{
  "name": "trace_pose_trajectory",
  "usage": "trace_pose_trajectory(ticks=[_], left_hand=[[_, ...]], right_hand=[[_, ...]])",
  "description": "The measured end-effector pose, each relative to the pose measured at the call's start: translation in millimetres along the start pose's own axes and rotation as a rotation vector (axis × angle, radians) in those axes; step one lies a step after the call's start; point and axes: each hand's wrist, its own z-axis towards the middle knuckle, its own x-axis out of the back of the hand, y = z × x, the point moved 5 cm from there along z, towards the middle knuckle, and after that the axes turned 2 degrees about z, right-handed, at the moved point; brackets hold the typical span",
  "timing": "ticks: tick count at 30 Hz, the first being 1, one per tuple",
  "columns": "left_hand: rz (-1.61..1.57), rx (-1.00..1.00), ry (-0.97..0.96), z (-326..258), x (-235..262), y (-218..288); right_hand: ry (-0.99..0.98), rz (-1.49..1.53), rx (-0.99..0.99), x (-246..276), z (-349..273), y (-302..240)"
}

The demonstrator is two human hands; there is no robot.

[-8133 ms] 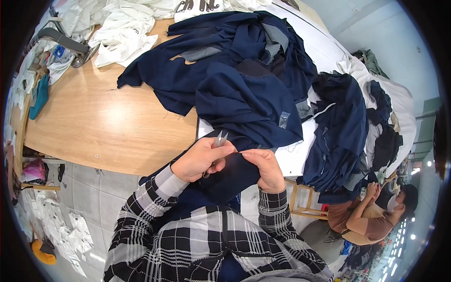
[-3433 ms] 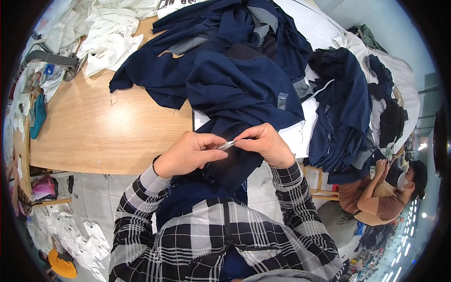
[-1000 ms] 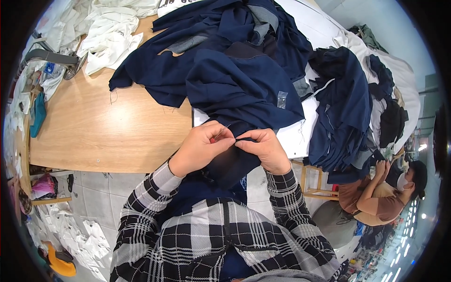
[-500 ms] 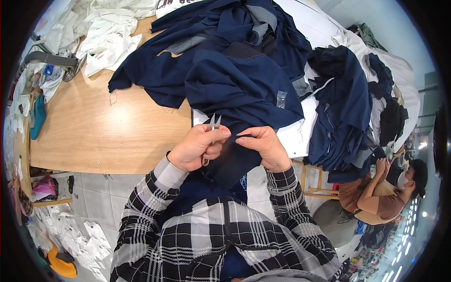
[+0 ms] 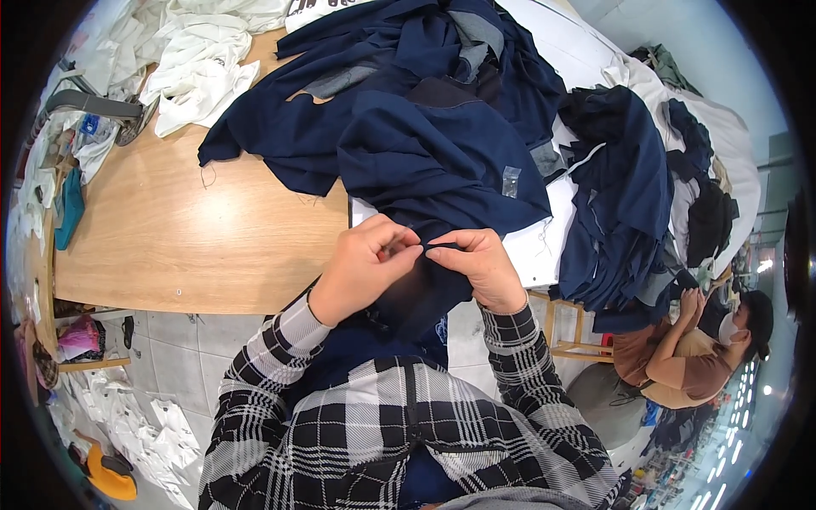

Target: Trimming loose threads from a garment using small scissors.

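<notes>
My left hand [image 5: 361, 263] is closed, its thumb and forefinger tips at the edge of a navy cloth garment [image 5: 425, 293]. The small scissors are mostly hidden inside its curled fingers; only a blurred bit shows between them. Close beside it, almost touching, my right hand [image 5: 480, 263] pinches the same navy edge between thumb and forefinger. The cloth hangs from both hands over the table's near edge toward my lap. Behind the hands lies a heap of navy garments [image 5: 425, 153], with a small clear plastic piece [image 5: 511, 181] on it.
A wooden table [image 5: 170, 229] spreads to the left, with white garments [image 5: 200, 76] at its far side. More navy clothes [image 5: 616, 195] hang in a stack at the right. Beyond them sits a masked person [image 5: 693, 348]. A stool [image 5: 595, 399] stands at my right.
My left hand has turned and moved in against the right fingertips. The scissor blades that pointed up are now out of sight. My right hand has barely moved.
</notes>
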Motion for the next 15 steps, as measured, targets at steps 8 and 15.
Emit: trace_pose_trajectory(ticks=[8,15], left_hand=[[0.412,-0.282,0.122,-2.9,-6.2,22.7],[0.112,0.003,0.062,2.6,-3.7,-1.3]], right_hand=[[0.057,-0.364,0.323,-6.1,-3.2,-7.2],[0.075,-0.284,0.148,-4.2,-3.5,-3.2]])
